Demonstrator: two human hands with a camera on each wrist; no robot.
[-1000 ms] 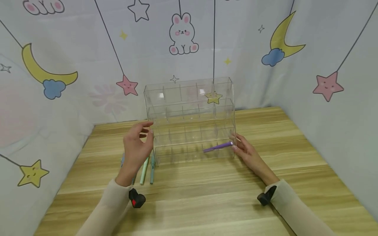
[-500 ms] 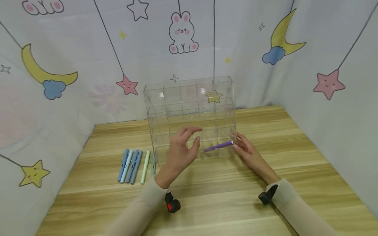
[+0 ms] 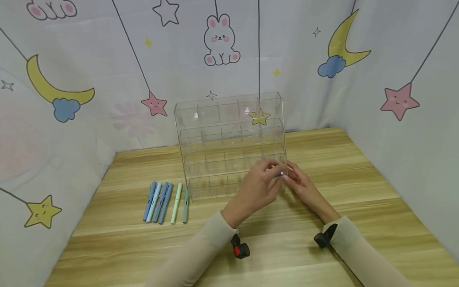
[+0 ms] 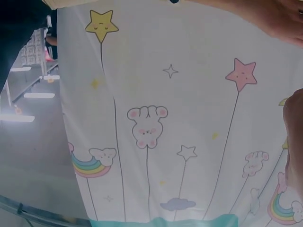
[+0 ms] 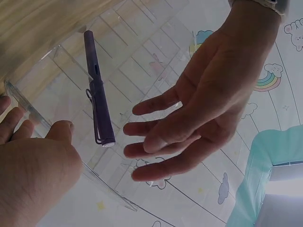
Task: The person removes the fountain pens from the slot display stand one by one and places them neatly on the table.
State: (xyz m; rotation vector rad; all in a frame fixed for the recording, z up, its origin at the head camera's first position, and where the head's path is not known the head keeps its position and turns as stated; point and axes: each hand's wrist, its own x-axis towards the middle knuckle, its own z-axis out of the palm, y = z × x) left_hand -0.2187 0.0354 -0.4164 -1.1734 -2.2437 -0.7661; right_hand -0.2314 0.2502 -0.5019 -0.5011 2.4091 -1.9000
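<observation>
Left hand (image 3: 256, 187): fingers spread, beside purple pen (image 5: 97, 90), centre frame.
Right hand (image 3: 303, 187): relaxed, touching clear organizer (image 3: 229, 135).

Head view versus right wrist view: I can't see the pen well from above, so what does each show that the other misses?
Only the head view shows the row of blue and green pens lying on the wooden table left of the organizer.

Only the right wrist view shows the whole purple pen with its clip lying in a compartment, untouched, with the left hand's fingers straight.

Both show the clear acrylic tiered organizer, the left hand and the right hand at its lower right corner.
</observation>
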